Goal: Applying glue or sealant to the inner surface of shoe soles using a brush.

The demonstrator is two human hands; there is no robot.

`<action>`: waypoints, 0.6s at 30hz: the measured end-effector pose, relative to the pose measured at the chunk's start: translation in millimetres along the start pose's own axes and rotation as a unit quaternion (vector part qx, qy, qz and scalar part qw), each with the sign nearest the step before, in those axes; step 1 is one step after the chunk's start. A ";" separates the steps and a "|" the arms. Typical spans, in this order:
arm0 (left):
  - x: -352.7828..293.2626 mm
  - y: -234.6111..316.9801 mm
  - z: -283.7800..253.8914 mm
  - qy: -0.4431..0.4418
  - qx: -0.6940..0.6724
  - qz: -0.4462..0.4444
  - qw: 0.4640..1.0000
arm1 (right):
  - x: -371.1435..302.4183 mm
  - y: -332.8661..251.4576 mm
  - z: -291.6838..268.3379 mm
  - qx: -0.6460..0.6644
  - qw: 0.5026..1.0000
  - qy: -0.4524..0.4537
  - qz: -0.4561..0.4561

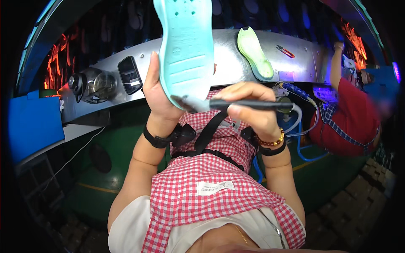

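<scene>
A teal shoe sole (187,50) stands tilted up in front of me, its toe end running past the upper edge of the view. My left hand (159,90) grips it near the heel, thumb along the left edge and the other fingers mostly behind it. My right hand (253,101) is closed round the black handle of a brush (219,104). The brush head, blurred by motion, lies at the heel edge of the sole; whether it touches the surface I cannot tell. From the handle's rear end a pale tube (300,118) curves down.
On the curved metal bench (223,46) lie a lime-green sole (255,52), small red snips (285,51), a phone (130,75) and a dark clear bottle (98,85). Soles line the dark area behind. A co-worker in red (346,114) is at right; a blue panel (33,126) stands left.
</scene>
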State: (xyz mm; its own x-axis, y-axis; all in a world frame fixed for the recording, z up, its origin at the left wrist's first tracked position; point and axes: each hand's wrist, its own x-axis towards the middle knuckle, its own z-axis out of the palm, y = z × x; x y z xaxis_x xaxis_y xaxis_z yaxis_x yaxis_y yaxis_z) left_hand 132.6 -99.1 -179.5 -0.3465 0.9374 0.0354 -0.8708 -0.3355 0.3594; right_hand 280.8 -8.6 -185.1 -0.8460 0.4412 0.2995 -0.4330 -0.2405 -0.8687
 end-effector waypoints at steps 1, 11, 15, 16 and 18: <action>0.8 0.4 -2.7 0.023 0.007 0.021 1.000 | 1.8 -2.1 -1.5 -0.030 0.998 0.047 0.013; 3.3 12.4 -7.8 0.047 0.081 0.073 0.993 | 25.1 -23.7 -17.5 -0.221 0.972 -0.073 -0.044; 5.6 19.3 -9.6 0.057 0.063 0.062 0.994 | 25.2 -22.7 -17.2 -0.242 0.962 -0.124 -0.029; 6.3 21.0 -9.2 0.052 0.069 0.059 0.995 | 23.6 -21.0 -15.6 -0.237 0.968 -0.079 -0.005; 9.0 24.4 -7.9 0.044 0.076 0.059 0.994 | 18.9 -19.0 -11.5 -0.215 0.968 -0.129 0.003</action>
State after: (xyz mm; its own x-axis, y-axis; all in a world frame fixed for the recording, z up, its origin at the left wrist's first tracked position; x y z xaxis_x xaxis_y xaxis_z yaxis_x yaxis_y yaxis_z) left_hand 105.4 -99.5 -177.8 -0.4789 0.8778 0.0059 -0.7611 -0.4186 0.4955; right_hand 276.6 14.2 -167.5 -0.9218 0.1976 0.3336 -0.3045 0.1637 -0.9384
